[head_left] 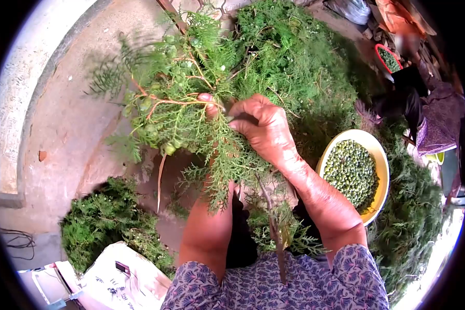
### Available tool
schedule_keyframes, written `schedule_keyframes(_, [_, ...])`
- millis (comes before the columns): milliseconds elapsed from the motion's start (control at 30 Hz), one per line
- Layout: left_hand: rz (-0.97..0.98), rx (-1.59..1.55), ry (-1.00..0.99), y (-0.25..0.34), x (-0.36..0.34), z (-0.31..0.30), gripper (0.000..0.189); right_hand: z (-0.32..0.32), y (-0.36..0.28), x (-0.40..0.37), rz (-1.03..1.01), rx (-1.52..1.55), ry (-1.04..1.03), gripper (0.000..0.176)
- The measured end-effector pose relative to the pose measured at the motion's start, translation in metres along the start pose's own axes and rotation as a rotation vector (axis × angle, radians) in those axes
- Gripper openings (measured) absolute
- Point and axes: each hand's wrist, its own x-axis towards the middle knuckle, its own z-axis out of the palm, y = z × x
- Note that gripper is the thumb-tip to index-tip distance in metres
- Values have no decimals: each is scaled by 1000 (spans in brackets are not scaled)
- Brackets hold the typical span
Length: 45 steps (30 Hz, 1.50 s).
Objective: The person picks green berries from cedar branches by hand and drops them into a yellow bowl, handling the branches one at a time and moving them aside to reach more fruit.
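Green and feathery, the branch (175, 113) at frame centre looks light and springy. Your left hand (208, 103) pinches its woody stem and your right hand (263, 129) closes on sprigs. Hold it by the stem, since the foliage probably tears.

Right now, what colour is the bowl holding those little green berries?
Yellow. The bowl, full of green berries, shows best in the head view, at the right.

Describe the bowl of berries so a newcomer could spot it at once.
Start at the big heap of green cuttings filling the upper middle. From the right hand on the branch, follow its forearm down; just right of it sits a yellow bowl. It alone holds small round green berries, unlike the red-rimmed basket of sprigs farther up.
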Motion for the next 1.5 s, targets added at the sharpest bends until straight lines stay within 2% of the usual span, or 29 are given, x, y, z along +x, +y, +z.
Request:
schedule_keyframes(267, [-38, 15, -32, 2, 2, -5, 47, -1, 11, -4, 122, 348, -8, 17])
schedule_keyframes(367, [-70, 25, -55, 4, 2, -6, 47, -3, 3, -6, -137, -2, 29, 21])
schedule_keyframes(467, [-124, 38, -80, 8, 4, -10, 46, -2, 2, -7, -108, -52, 44, 24])
schedule_keyframes(500, [-145, 41, -96, 11, 6, -11, 46, -1, 9, -5, -219, -56, 65, 16])
schedule_keyframes(533, [-166, 52, -108, 13, 8, -11, 46, -4, 8, -4, -222, -57, 70, 16])
schedule_keyframes(600, [-206, 69, -139, 15, 11, -12, 46, -12, 1, -5, 416, 758, -41, 11])
schedule_keyframes(633, [-208, 67, -163, 13, 11, -13, 46, -18, 12, -6, 386, 1037, -54, 8])
schedule_keyframes(667, [-200, 60, -188, 12, 10, -15, 46, -24, 14, -5, 423, 1115, -89, 12])
schedule_keyframes(733, [-39, -53, -251, 7, 7, -21, 46, -31, 10, -9, 552, 1196, -23, 20])
schedule_keyframes(767, [83, -27, -275, 9, 8, -28, 40, -35, 13, -12, 545, 1209, -27, 23])
schedule_keyframes(800, [204, 2, -300, 12, 7, -34, 37, -40, 8, -14, 598, 1203, 7, 13])
schedule_keyframes(833, [375, -626, -73, -6, -11, -37, 45, -45, 14, -19, 575, 1206, -36, 12])
schedule_keyframes(867, [127, 159, -528, 35, 9, -43, 35, -48, 20, -25, 554, 1211, -79, 15])
schedule_keyframes(900, [124, 160, -509, 46, 5, -55, 35, -50, 12, -27, 519, 1008, -132, 21])
schedule_keyframes(933, [118, 161, -494, 51, -1, -63, 35, -53, 6, -28, 587, 867, -208, 16])
schedule_keyframes(967, [118, 163, -492, 46, -3, -53, 35, -48, 4, -33, 559, 754, -209, 16])
schedule_keyframes(1033, [408, 323, -192, 30, 1, -14, 48, -37, 7, -38, 472, 531, -262, 18])
schedule_keyframes(1067, [405, 322, -193, 30, 2, -14, 48, -33, 8, -39, 361, 418, -310, 23])
schedule_keyframes(1133, [388, 294, -199, 32, 0, -16, 52, -29, -1, -39, 362, 403, -376, 28])
schedule_keyframes(1167, [415, 323, -142, 27, -1, -8, 47, -25, 2, -40, 364, 460, -437, 30])
schedule_keyframes(1200, [415, 324, -141, 26, -1, -12, 47, -21, 10, -41, 347, 349, -476, 29])
schedule_keyframes(1267, [356, 211, -208, 28, 2, -16, 40, -16, 14, -45, 385, 382, -405, 25])
schedule_keyframes(1300, [409, 229, -34, 20, -2, -1, 24, -17, 12, -45, 385, 385, -406, 25])
schedule_keyframes(1333, [410, 229, -34, 26, -6, -6, 24, -22, 9, -45, 445, 427, -389, 25])
schedule_keyframes(1367, [300, 120, -28, 34, -6, -6, 21, -27, 7, -45, 502, 466, -370, 25])
schedule_keyframes(1400, [191, 11, -26, 39, -4, -7, 26, -31, 10, -44, 483, 479, -336, 22])
schedule_keyframes(1433, [422, 87, 208, 31, -15, -5, 37, -35, 10, -44, 465, 415, -324, 21])
schedule_keyframes(1467, [422, 87, 207, 30, -21, -4, 37, -38, 11, -44, 446, 352, -312, 20])
schedule_keyframes(1500, [439, 91, 287, 32, -23, -2, 36, -38, 14, -43, 442, 349, -311, 20])
